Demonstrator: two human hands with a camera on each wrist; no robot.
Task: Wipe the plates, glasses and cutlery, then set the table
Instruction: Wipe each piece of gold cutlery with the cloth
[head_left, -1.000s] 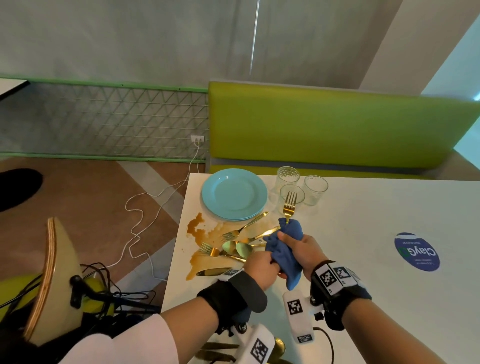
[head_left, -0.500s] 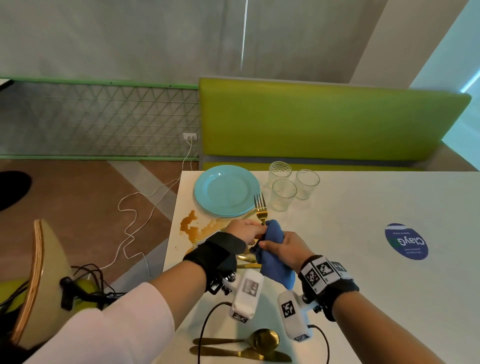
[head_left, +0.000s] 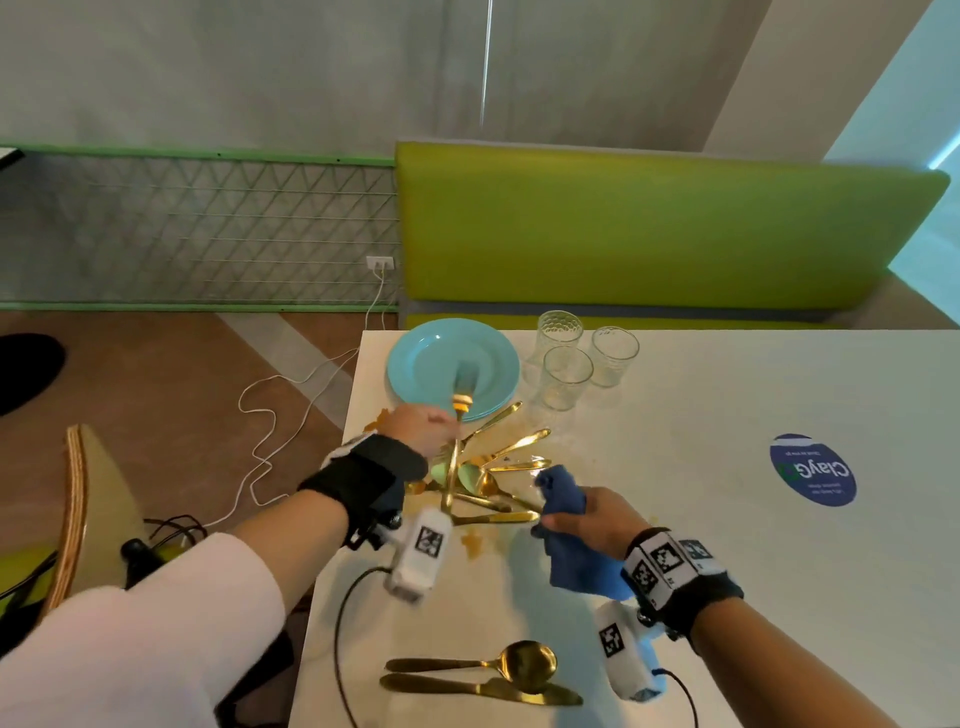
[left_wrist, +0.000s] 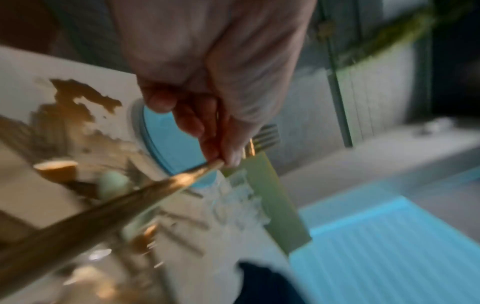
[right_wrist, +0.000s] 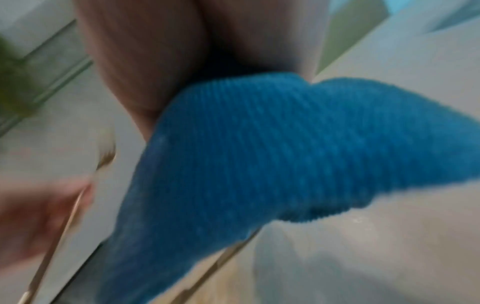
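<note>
My left hand (head_left: 434, 426) pinches a gold fork (head_left: 452, 470) near its neck and holds it upright, tines blurred over the teal plate (head_left: 415, 358). In the left wrist view, fingers (left_wrist: 207, 131) grip the fork (left_wrist: 145, 197) above the plate (left_wrist: 168, 144). To the right, my right hand (head_left: 566, 522) grips a crumpled blue cloth (head_left: 571, 566), which fills the right wrist view (right_wrist: 259, 164). Between the hands lies a pile of gold cutlery (head_left: 511, 457) in a brown spill (head_left: 384, 415). Three glasses (head_left: 566, 374) stand right of the plate.
A gold spoon (head_left: 522, 662) and knife (head_left: 483, 688) lie side by side at the white table's (head_left: 727, 571) front edge. A blue round sticker (head_left: 813, 470) is on the right. A green bench (head_left: 649, 228) stands behind, a wooden chair (head_left: 78, 509) and cables at left.
The hands have drawn apart. The fork has come out of the cloth and moved left with my left hand; my right hand has carried the cloth to the right and down.
</note>
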